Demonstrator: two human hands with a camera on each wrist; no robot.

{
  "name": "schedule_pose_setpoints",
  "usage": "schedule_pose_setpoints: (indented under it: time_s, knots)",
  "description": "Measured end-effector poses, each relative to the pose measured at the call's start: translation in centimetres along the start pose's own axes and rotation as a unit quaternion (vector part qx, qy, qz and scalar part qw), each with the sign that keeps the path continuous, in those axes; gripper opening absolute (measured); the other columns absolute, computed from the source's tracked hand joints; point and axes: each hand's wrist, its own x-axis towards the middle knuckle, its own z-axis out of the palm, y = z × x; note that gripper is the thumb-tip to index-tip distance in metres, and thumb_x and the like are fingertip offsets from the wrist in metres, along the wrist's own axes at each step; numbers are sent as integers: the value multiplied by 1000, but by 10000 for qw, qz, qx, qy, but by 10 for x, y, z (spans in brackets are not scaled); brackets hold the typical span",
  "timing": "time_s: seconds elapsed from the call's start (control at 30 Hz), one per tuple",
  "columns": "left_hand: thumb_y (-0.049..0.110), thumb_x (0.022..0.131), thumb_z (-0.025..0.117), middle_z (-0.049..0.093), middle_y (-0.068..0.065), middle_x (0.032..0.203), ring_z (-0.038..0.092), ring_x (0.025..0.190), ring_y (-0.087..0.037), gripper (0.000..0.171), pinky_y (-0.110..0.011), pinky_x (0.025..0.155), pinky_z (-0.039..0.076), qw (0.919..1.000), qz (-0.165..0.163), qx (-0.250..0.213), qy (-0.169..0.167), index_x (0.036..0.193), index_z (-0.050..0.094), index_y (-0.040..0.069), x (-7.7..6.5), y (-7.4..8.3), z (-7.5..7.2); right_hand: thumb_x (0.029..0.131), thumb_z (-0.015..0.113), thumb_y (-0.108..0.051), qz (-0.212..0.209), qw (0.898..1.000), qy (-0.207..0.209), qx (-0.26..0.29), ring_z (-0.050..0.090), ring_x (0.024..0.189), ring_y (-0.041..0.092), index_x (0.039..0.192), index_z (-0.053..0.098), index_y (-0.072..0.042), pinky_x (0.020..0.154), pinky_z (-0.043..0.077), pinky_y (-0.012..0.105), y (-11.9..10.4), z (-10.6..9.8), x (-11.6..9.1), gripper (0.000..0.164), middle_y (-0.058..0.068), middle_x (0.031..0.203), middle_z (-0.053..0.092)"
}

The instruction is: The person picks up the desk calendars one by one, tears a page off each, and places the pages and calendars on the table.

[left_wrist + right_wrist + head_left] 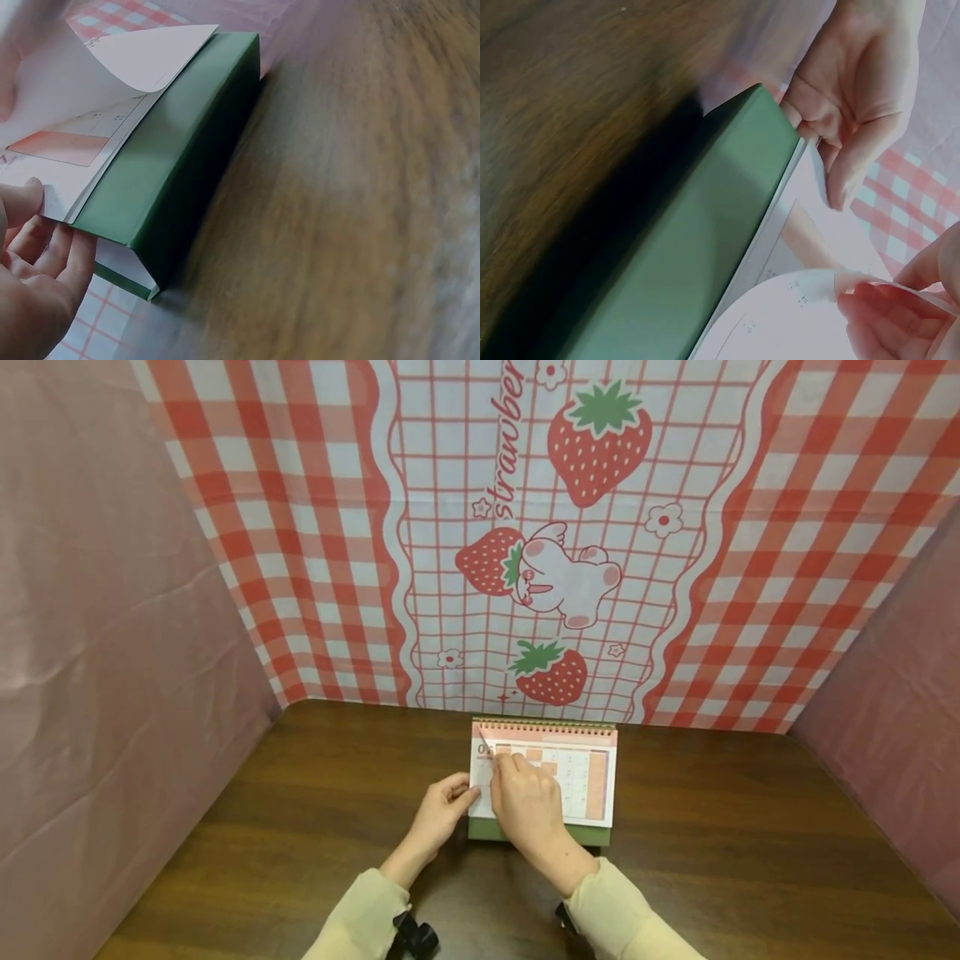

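A desk calendar with a spiral binding along its top stands on the table, facing me. Its green base shows below the printed pages. My left hand grips the calendar's left edge, thumb on the front and fingers behind, as the left wrist view shows. Over the front lies my right hand, hiding part of the printed grid. In the right wrist view, my right hand pinches a calendar page between thumb and fingers. That page bends away from the sheet beneath it.
The calendar stands near the back of the brown wooden table. Behind it hangs a red-and-white checked cloth with strawberries. Pink fabric hangs at both sides. Black wrist gear shows by the left sleeve.
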Motion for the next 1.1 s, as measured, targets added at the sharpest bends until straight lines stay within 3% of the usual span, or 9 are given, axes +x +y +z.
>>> schedule_pose_setpoints:
  time_s: [0.2, 0.43, 0.77, 1.1]
  knots:
    - [0, 88, 53, 63, -29, 98, 58, 75, -8, 21, -20, 68, 48, 10000, -59, 11, 37, 105, 58, -11, -1, 1, 1, 77, 63, -9, 89, 9999, 97, -54, 52, 49, 20, 77, 62, -5, 41, 39, 30, -1, -1, 1, 5, 5, 66, 60]
    - [-1, 87, 53, 63, -29, 98, 59, 76, -10, 21, -20, 67, 48, 9999, 62, 128, 79, 105, 58, -12, -1, 3, 2, 79, 63, -10, 235, 9995, 123, 148, 50, 42, 19, 77, 63, -5, 35, 37, 29, -1, -4, 1, 5, 5, 63, 62]
    - [0, 87, 54, 64, -28, 93, 58, 72, -10, 20, -21, 65, 48, 9996, 70, 229, 164, 102, 60, -12, -2, 6, 3, 82, 64, -9, 721, 9936, -254, 827, 57, 48, 22, 78, 64, -6, 40, 42, 33, 6, -9, 2, 5, 6, 61, 62]
    - [-1, 86, 55, 64, -28, 90, 56, 67, -5, 19, -19, 62, 47, 9993, -69, 291, 241, 100, 60, -13, -5, 10, 3, 81, 65, -9, 635, 9926, -105, 1028, 56, 47, 20, 77, 63, -5, 40, 42, 32, 11, -6, 0, 5, 4, 59, 61]
